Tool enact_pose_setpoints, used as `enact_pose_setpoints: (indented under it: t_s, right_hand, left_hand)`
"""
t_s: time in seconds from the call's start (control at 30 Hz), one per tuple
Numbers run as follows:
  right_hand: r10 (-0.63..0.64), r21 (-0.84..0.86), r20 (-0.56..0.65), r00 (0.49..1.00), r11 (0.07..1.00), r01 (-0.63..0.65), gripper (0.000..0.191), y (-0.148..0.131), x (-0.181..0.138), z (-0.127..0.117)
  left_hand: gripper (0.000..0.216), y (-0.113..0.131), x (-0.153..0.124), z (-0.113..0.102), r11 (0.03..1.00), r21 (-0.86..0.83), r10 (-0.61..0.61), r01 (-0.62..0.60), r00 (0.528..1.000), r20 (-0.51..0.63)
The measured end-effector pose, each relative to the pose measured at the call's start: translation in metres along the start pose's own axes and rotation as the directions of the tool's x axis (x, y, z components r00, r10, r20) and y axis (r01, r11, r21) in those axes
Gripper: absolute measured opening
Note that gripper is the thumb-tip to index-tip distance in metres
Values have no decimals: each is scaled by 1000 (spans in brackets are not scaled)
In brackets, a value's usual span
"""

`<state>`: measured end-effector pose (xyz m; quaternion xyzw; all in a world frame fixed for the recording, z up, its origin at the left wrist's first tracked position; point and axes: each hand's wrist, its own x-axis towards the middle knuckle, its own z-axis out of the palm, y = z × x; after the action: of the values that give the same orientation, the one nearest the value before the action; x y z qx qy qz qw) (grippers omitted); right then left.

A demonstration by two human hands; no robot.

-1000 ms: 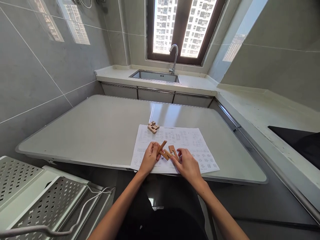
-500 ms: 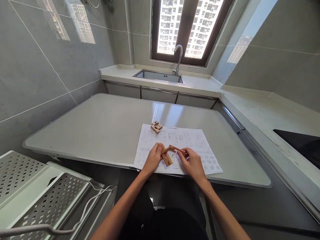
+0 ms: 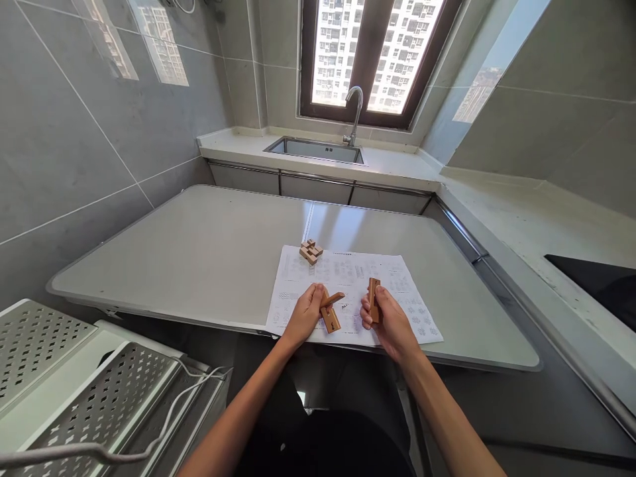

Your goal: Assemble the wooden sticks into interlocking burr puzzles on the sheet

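Note:
My left hand [image 3: 305, 313] is closed on two brown wooden puzzle pieces [image 3: 330, 320] that cross each other; the lower one bears a dark mark, and the other points up to the right. My right hand [image 3: 392, 322] grips a single brown wooden puzzle piece [image 3: 374, 301], held nearly upright and apart from the left hand's pieces. Both hands are over a printed sheet [image 3: 348, 268] covered with small diagrams. On the sheet's far left corner rests a lighter wooden block puzzle [image 3: 311, 252], made of several interlocked blocks.
The sheet lies at the front edge of a pale folding table [image 3: 209, 252]. Beyond it are a counter with a sink [image 3: 318, 151] and a faucet [image 3: 355, 116]. A perforated white rack [image 3: 99, 397] with a cable [image 3: 163, 424] stands at lower left. Another counter [image 3: 536, 218] runs along the right.
My right hand has drawn away to the right from the left hand's pieces and turned its piece upright. My left hand has stayed nearly in place.

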<state>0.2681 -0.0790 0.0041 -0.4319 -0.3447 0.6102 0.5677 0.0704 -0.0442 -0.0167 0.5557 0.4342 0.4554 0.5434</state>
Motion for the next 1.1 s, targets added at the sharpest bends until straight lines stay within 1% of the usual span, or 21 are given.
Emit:
enact_pose_setpoints:
  t_s: [0.13,0.27,0.43,0.6,0.7,0.77,0.9,1.0,1.1]
  right_hand:
    - [67,-23,132,989,998,-64,40,-7,-5,3]
    - [85,-96,214,973,993,-65,43,-7,-5,5]
    - [78,-170,308,948,985,-26,45,-3,-2,7]
    - [79,-287,386,919,957,38,55,-3,5,13]
    - [88,-332,439,894,941,71,57,-4,9,15]
    - [98,-337,458,884,939,71,56,-4,11,15]
    - [130,-353,450,884,935,42,52,-4,16,14]
    - [143,-354,451,881,935,29,49,-2,19,13]
    - [140,-340,438,888,940,19,48,0,19,15]
  left_hand:
    - [53,4,-1,1,1000,-11,13,-13,1000,-17]
    - [52,7,-1,1,999,28,32,-31,999,-11]
    - [52,8,-2,0,996,74,44,-44,999,-2]
    - [50,8,-2,-2,998,56,30,-32,999,40]
    - [51,8,-2,-3,998,49,29,-32,997,70]
    - [53,10,-2,-4,999,43,28,-32,996,82]
    - [55,13,-3,-4,999,26,26,-29,993,116]
    - [52,13,-3,-5,997,53,51,-58,989,140]
    - [50,11,-2,-6,994,70,69,-80,988,139]
